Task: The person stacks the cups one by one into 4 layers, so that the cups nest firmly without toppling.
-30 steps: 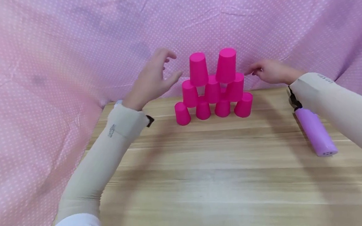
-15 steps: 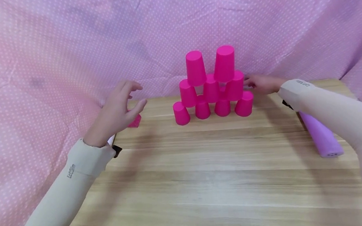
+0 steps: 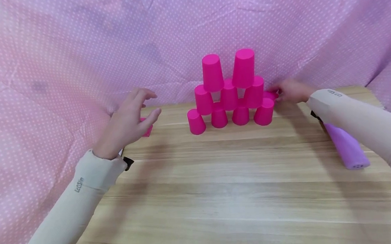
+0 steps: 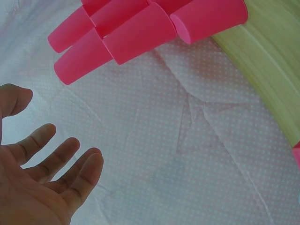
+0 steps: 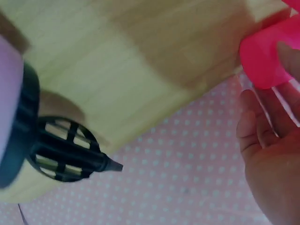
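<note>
Upside-down pink cups stand as a pyramid at the back of the table: several in the bottom row [image 3: 196, 122], three in the middle row [image 3: 229, 97], two on top [image 3: 212, 73]. My right hand [image 3: 292, 91] is at the pyramid's right rear, low by the tabletop. It grips another pink cup [image 5: 267, 54], thumb on one side and fingers on the other; the stack partly hides this cup in the head view. My left hand [image 3: 124, 123] hovers left of the pyramid with fingers spread and holds nothing. Behind its thumb a pink object [image 3: 147, 129] shows, mostly hidden.
A purple cylindrical thing [image 3: 348, 149] with a black cage-like end [image 5: 65, 150] lies at the right, under my right forearm. The wooden table [image 3: 234, 195] ends at the back against a pink dotted cloth [image 3: 175, 32].
My left hand has moved left and down, away from the pyramid. The right hand has come down behind the pyramid's right side, and a pink cup now shows in its fingers.
</note>
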`<state>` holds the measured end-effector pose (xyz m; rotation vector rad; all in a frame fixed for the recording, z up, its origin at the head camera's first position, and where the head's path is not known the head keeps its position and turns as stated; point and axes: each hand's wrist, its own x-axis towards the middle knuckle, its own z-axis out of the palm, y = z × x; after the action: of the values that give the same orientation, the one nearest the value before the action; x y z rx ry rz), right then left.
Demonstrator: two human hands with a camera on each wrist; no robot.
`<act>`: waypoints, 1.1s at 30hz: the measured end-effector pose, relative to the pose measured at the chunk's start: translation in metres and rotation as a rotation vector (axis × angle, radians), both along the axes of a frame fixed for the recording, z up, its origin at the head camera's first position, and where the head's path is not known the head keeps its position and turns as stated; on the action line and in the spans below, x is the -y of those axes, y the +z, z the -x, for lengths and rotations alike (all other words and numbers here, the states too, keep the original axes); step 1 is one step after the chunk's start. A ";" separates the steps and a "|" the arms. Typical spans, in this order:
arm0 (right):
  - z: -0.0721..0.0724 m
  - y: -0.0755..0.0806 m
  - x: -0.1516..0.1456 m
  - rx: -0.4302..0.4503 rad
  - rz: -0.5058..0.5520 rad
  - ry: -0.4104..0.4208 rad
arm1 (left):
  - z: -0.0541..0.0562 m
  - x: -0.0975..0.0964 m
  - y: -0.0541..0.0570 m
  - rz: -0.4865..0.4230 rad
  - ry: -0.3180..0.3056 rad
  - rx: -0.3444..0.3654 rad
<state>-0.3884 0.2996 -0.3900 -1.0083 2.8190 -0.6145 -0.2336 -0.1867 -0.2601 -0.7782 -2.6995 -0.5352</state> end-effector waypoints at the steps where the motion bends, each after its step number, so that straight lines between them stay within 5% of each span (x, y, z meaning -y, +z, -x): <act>1: 0.000 -0.001 0.000 0.000 0.004 -0.006 | -0.001 -0.001 0.000 0.007 0.009 0.000; 4: -0.006 0.005 -0.002 -0.004 0.008 -0.067 | -0.004 -0.001 0.000 0.028 0.026 -0.021; 9: -0.024 0.048 -0.010 -0.010 -0.048 -0.174 | -0.003 -0.002 -0.003 -0.013 -0.040 -0.052; 15: -0.057 0.141 -0.017 -0.099 -0.106 -0.276 | 0.004 -0.011 -0.017 -0.029 -0.183 -0.079; 19: -0.083 0.217 0.006 -0.275 -0.060 -0.311 | 0.002 -0.025 -0.026 -0.004 -0.214 -0.051; 22: -0.092 0.256 0.042 -0.420 0.006 -0.286 | -0.002 -0.036 -0.033 0.016 -0.233 0.003; 27: -0.086 0.275 0.100 -0.428 -0.002 -0.239 | -0.008 -0.052 -0.039 0.038 -0.287 0.014; 33: -0.063 0.261 0.123 -0.382 -0.052 -0.175 | -0.006 -0.072 -0.045 0.025 -0.328 -0.006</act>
<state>-0.3250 0.1762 -0.1288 -0.9660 3.2633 -0.3936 -0.2276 -0.1147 -0.3051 -1.2373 -2.5891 -0.5685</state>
